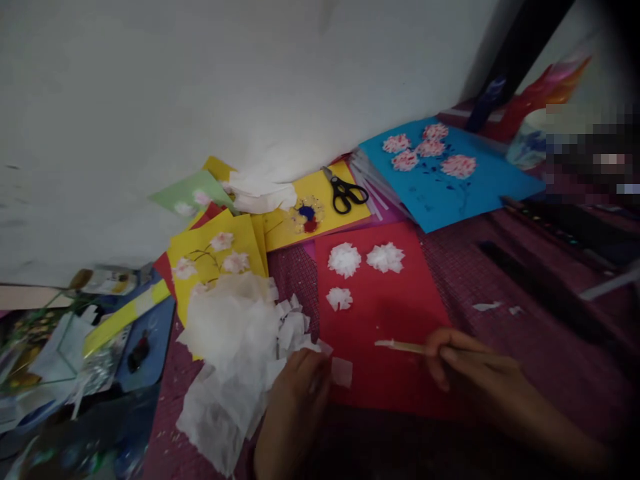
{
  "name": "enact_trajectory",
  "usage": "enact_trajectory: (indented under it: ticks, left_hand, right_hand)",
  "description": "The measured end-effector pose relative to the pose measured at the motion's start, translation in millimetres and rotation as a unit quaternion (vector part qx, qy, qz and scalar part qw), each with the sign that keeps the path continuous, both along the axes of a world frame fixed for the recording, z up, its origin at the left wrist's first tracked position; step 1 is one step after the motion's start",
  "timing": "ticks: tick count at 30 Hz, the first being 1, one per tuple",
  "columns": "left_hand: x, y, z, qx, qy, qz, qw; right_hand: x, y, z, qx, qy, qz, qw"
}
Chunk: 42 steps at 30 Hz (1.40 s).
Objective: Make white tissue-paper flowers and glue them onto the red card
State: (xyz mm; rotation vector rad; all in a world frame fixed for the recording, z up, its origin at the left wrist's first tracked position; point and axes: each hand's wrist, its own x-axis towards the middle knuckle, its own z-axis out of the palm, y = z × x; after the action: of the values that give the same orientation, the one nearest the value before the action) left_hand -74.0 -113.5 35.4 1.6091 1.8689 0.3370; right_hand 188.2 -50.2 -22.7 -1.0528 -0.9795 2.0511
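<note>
On the purple cloth lies a red sheet (385, 320) with white tissue flowers (344, 259) near its upper left part. My right hand (457, 360) pinches a thin light-coloured stick (410, 347), its white-tipped end over the red sheet. At the sheet's left edge, my left hand (305, 380) has its fingers bent together by small tissue pieces; whatever is between them is too blurred to make out. A small white square (342, 372) lies on the red sheet beside the left fingers. Left of that hand is a heap of white tissue paper (230, 333).
Black-handled scissors (345, 192) rest on a yellow sheet behind. A blue sheet (420, 193) with pink-white flowers is at back right, a yellow flower sheet (250, 233) at left. A cup (529, 140) stands far right. Mixed supplies crowd a blue tray (155, 347) at left.
</note>
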Motion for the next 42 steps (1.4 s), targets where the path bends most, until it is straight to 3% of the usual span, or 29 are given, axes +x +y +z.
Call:
enact_trajectory:
  ticks: [2,4,6,9,13,16,19,22,26,28,33,37,42]
  left_hand:
    - [12.1,9.5,-4.1,-0.015,0.059,-0.075,0.995]
    - [17.1,17.5,-9.2,-0.032,0.119,-0.111,0.986]
    - [15.3,23.0,-14.7,-0.047,0.149,-0.129,0.979]
    - [6.8,28.1,-18.6,-0.052,0.121,-0.151,0.980]
    - [4.1,38.4,-5.1,0.001,0.019,-0.110,0.994]
    - [17.7,54.9,7.9,0.015,-0.024,-0.049,0.998]
    - [40.7,77.0,7.2,0.025,-0.024,-0.017,0.999]
    - [60.9,98.0,-5.0,0.036,-0.018,-0.030,0.999]
    - [72.6,117.5,-15.3,0.022,0.011,-0.058,0.998]
    - [73.1,122.2,-12.5,-0.004,0.010,-0.069,0.998]
    - [68.6,120.7,1.0,-0.128,-0.159,-0.127,0.971]
    - [68.3,121.8,-5.0,-0.082,-0.052,-0.072,0.993]
    - [70.6,132.5,-17.7,-0.049,0.040,-0.115,0.991]
  right_hand:
    - [1.5,-2.0,-5.5,-0.035,0.061,-0.058,0.996]
    - [4.0,-2.7,-6.2,-0.036,0.086,-0.067,0.993]
    - [6.9,-2.3,-1.4,-0.009,0.060,-0.025,0.998]
    - [10.2,-0.9,10.4,0.043,-0.006,0.060,0.997]
    - [13.9,-1.2,16.3,0.091,-0.039,0.069,0.993]
    - [18.9,-2.2,13.3,0.124,-0.042,-0.004,0.991]
    - [24.5,0.3,13.4,0.170,-0.095,-0.066,0.979]
    - [25.8,7.6,19.0,0.212,-0.175,-0.062,0.960]
    - [20.0,20.2,29.8,0.286,-0.217,-0.009,0.933]
    - [18.0,24.7,35.1,0.306,-0.223,0.010,0.926]
    - [23.3,26.6,42.2,0.298,-0.219,0.033,0.928]
    - [24.9,26.2,39.4,0.288,-0.231,0.016,0.929]
    - [15.9,29.8,36.3,0.309,-0.235,0.047,0.921]
